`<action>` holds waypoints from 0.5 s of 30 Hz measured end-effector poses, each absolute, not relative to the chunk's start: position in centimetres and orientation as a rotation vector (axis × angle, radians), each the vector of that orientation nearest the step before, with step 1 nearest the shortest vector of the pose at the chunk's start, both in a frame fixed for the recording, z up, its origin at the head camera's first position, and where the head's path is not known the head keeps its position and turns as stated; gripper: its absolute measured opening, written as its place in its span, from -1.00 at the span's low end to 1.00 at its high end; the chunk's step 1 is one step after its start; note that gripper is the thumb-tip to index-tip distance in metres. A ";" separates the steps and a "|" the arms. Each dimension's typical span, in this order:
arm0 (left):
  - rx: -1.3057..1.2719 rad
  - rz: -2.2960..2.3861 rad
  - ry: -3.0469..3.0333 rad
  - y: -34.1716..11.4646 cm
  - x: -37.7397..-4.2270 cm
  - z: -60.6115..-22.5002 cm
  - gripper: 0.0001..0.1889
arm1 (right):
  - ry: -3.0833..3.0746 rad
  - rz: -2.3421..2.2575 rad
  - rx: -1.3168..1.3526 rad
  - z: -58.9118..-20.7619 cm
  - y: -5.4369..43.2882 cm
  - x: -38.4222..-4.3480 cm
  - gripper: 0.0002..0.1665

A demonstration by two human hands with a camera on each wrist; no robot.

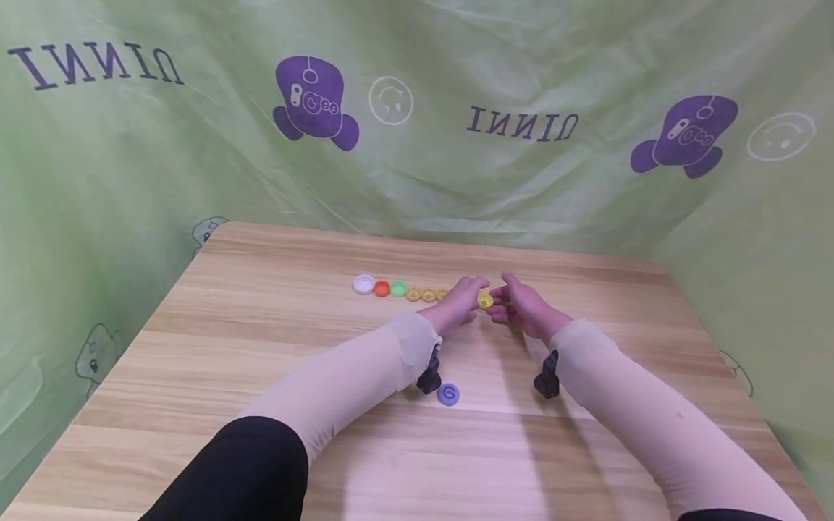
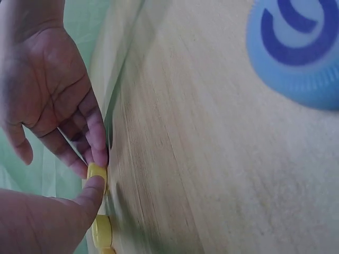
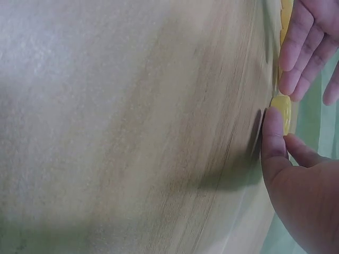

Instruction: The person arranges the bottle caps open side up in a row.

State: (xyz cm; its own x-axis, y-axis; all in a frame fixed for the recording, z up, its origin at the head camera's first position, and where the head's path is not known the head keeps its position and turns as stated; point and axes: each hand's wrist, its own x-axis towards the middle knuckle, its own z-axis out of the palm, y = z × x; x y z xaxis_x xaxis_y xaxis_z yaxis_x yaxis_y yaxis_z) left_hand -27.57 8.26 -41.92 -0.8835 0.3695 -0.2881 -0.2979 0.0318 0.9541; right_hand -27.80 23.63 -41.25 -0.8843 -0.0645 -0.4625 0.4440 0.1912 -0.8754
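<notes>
Between the hands, a yellow bottle cap (image 1: 485,299) lies at the right end of a row of caps on the table. My left hand (image 1: 461,300) reaches over the row from the left, and in the left wrist view its thumb (image 2: 92,193) overlaps this cap. From the other side, my right hand (image 1: 526,307) holds its fingers fairly straight, the tips right at the cap's edge. In the right wrist view a digit of the right hand (image 3: 304,180) rests against the yellow cap (image 3: 285,114). Part of the row is hidden behind the left hand.
Leftward the row continues with amber caps (image 1: 420,294), a green cap (image 1: 399,288), a red cap (image 1: 381,289) and a white cap (image 1: 363,284). A blue cap (image 1: 448,394) lies nearer on the wooden table (image 1: 260,347). Green cloth (image 1: 443,188) hangs behind.
</notes>
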 end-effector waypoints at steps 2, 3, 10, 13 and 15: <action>0.059 1.928 1.837 7.9 -27.7 -41.8 -0.43 | 2.080 -1.740 0.355 -41.3 23.6 -27.8 -0.17; 0.054 1.944 1.826 7.6 -27.7 -41.8 -0.42 | 2.084 -1.739 0.350 -41.4 23.5 -27.9 -0.17; -0.032 2.128 1.714 4.1 -28.5 -42.4 -0.37 | 2.080 -1.759 0.325 -41.6 22.9 -28.1 -0.21; -0.052 2.153 1.701 3.0 -28.7 -42.5 -0.38 | 2.087 -1.765 0.339 -41.7 22.8 -28.1 -0.22; -0.047 2.142 1.703 2.6 -28.6 -42.5 -0.39 | 2.082 -1.775 0.351 -41.8 22.8 -28.1 -0.23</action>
State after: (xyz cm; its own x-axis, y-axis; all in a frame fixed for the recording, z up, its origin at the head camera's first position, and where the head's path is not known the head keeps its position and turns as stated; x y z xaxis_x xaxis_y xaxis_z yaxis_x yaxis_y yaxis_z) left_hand -28.64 2.62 -42.51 -0.9186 0.2877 -0.2708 -0.3287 -0.1762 0.9279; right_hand -28.05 22.82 -41.76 -0.8961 -0.0557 -0.4403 0.4259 0.1708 -0.8885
